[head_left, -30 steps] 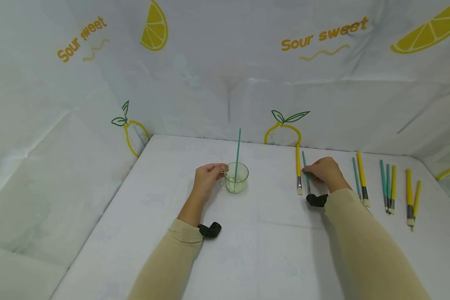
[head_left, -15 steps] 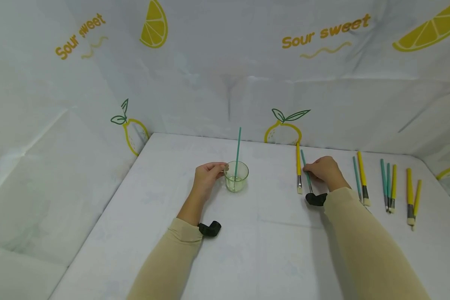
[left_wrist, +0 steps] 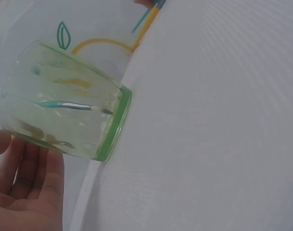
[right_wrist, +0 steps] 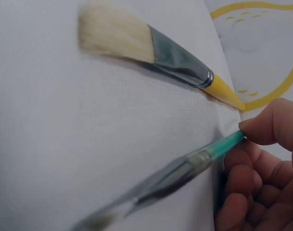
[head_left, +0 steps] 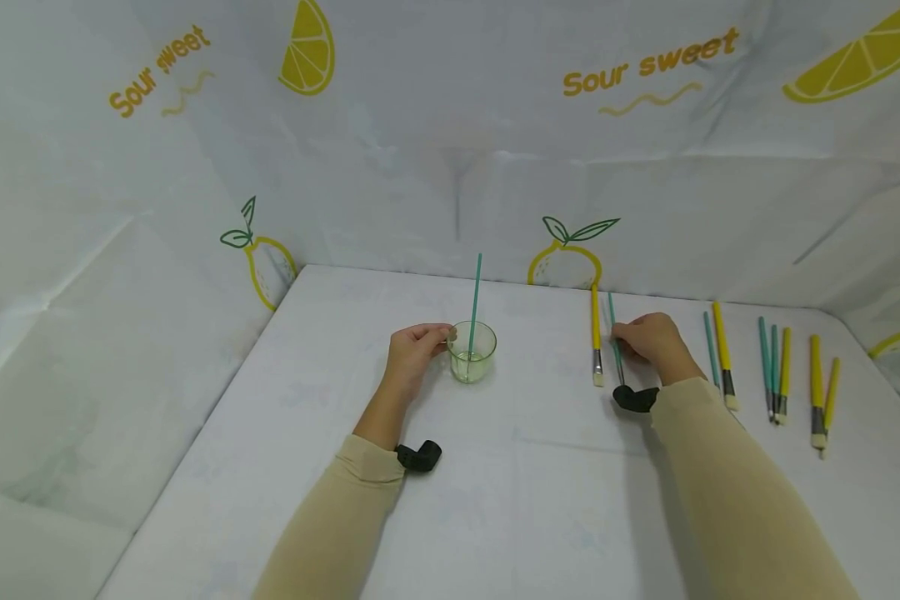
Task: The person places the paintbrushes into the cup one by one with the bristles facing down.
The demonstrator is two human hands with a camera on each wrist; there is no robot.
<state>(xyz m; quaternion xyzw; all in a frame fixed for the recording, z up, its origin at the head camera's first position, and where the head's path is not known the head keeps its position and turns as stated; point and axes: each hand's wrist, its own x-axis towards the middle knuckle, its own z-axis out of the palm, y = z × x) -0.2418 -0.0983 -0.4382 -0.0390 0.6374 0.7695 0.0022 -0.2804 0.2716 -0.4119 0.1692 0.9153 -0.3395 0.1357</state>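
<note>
My left hand (head_left: 411, 357) pinches the rim of a clear, green-tinted glass (head_left: 483, 360) standing on the white table. A teal-handled paintbrush (head_left: 477, 292) leans in it, bristles down, as the left wrist view also shows. On the right, my right hand (head_left: 654, 340) pinches another teal paintbrush (right_wrist: 228, 144) by its handle between thumb and fingers. Its metal collar and bristles point toward the near side, low over the table; whether they touch the cloth I cannot tell. Just left of it lies a yellow-handled flat paintbrush (right_wrist: 180, 62) with pale bristles.
Further right lie a teal brush (head_left: 710, 337) beside a yellow brush (head_left: 722, 346), a group of teal and yellow brushes (head_left: 775, 367), and two yellow brushes (head_left: 817, 383) side by side. A lemon-print sheet (head_left: 390, 167) hangs behind the table.
My right hand has moved slightly right, and the teal paintbrush in its fingers has shifted away from the yellow one. The left hand and the glass stay put.
</note>
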